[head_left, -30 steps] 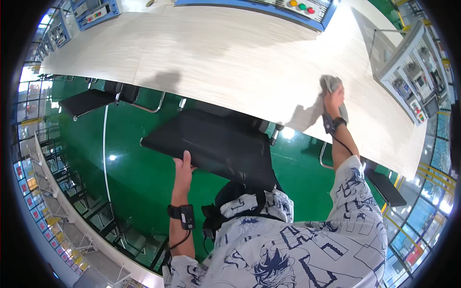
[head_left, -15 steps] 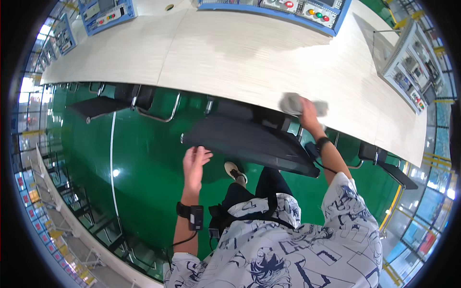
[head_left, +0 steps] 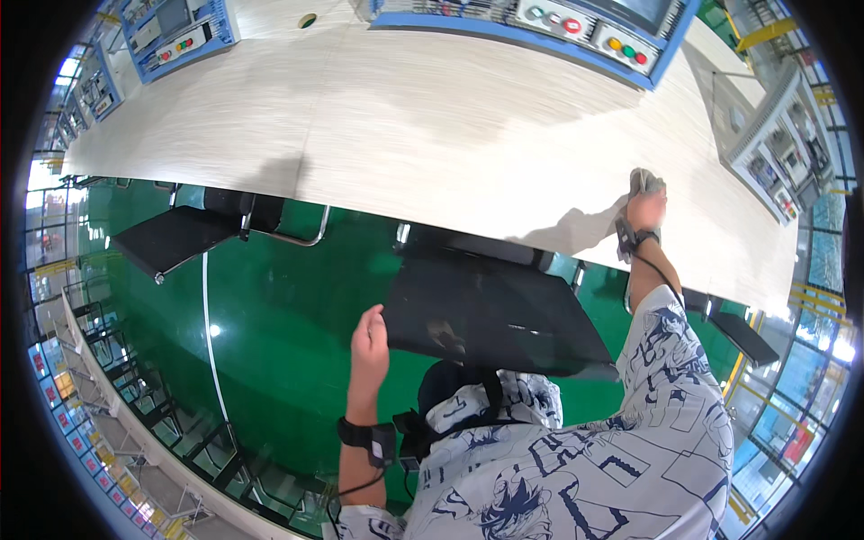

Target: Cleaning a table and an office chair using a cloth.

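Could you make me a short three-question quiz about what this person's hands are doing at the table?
1. True or false: the right hand presses a grey cloth on the pale table.
2. What does the left hand touch? A) the cloth B) the edge of the black chair seat C) a button panel
3. Fill in: the floor under the table is ____.

Key: 1 true; 2 B; 3 green.

Left hand (head_left: 370, 338) held low, fingers loosely curled, black band on wrist. Right arm stretched forward, right hand (head_left: 644, 209) palm-down, fingers closed, banded wrist too.
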{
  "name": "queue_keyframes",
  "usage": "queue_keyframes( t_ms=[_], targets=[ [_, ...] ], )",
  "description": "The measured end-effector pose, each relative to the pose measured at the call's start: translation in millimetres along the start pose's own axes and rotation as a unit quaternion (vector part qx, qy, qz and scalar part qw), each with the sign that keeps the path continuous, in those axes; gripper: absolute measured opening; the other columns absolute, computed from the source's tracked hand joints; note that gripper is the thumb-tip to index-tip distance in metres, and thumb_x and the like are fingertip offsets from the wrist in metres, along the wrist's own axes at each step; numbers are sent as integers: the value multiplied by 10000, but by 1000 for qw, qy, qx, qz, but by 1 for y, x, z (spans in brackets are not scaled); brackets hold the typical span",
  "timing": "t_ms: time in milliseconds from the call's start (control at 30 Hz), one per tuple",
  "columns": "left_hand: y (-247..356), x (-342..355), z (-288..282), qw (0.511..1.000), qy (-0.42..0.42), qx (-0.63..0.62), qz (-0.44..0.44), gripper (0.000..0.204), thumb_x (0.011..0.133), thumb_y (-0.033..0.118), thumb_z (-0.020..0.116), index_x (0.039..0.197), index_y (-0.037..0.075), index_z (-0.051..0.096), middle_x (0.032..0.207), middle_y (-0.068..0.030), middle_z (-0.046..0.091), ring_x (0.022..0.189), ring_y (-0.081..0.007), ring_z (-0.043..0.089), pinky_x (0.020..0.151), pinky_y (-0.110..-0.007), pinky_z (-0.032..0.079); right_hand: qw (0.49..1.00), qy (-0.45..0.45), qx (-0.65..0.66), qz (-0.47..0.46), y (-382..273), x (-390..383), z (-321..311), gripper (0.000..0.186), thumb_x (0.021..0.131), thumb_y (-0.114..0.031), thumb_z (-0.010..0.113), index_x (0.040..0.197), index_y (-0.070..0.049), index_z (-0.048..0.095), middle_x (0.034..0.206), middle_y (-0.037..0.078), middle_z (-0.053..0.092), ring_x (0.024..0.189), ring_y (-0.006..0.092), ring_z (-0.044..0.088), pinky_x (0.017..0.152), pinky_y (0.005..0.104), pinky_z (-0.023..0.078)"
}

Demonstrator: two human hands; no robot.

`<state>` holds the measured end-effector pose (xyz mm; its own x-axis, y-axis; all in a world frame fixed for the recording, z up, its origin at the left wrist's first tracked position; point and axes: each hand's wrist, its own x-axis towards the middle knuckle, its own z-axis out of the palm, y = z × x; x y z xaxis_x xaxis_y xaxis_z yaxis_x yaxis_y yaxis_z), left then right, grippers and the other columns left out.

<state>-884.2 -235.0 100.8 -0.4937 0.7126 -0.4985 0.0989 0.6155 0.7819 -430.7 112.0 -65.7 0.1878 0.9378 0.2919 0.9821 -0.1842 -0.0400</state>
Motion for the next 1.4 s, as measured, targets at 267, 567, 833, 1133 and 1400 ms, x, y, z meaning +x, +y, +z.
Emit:
queue_keyframes(
  t_ms=[267,567,833,1133,1400],
  targets=[
    [7,-4,4,998,-15,-33,-58,336,939,189,441,1183,-34,504,702,15,466,615,-52,389,547,-216,338,929,12,181,-323,-316,-25,23,645,722,-112,551,1333,-43,354,1324,218,387,1246,368,333,1021,492,267],
    [0,11,3,978,-107,-173,-56,395,942,197,451,1206,-97,444,776,-95,595,593,-119,581,538,-250,497,863,-157,266,-399,-222,-133,-48,714,650,-114,673,1309,-87,400,1325,184,401,1171,374,420,985,445,352],
    [4,11,-10,984,-118,126,40,346,898,177,449,1175,-21,506,586,-186,559,577,-348,589,537,-409,454,992,100,-65,32,-14,-44,2,528,731,-142,538,1229,9,446,1191,222,503,1108,401,462,967,453,357],
    [-2,-6,3,992,-49,109,33,328,864,204,501,1160,70,547,654,-145,608,611,-325,600,653,-419,496,990,61,98,-83,-340,42,55,595,734,-222,574,1247,25,402,1031,218,543,960,373,522,809,475,419],
    [9,0,7,985,-41,111,122,226,832,172,546,1032,87,605,656,-88,597,531,-292,573,500,-356,471,870,49,263,-414,-601,-106,-7,654,758,-221,595,1344,-89,336,1231,252,431,1096,387,434,931,451,360]
  ],
)
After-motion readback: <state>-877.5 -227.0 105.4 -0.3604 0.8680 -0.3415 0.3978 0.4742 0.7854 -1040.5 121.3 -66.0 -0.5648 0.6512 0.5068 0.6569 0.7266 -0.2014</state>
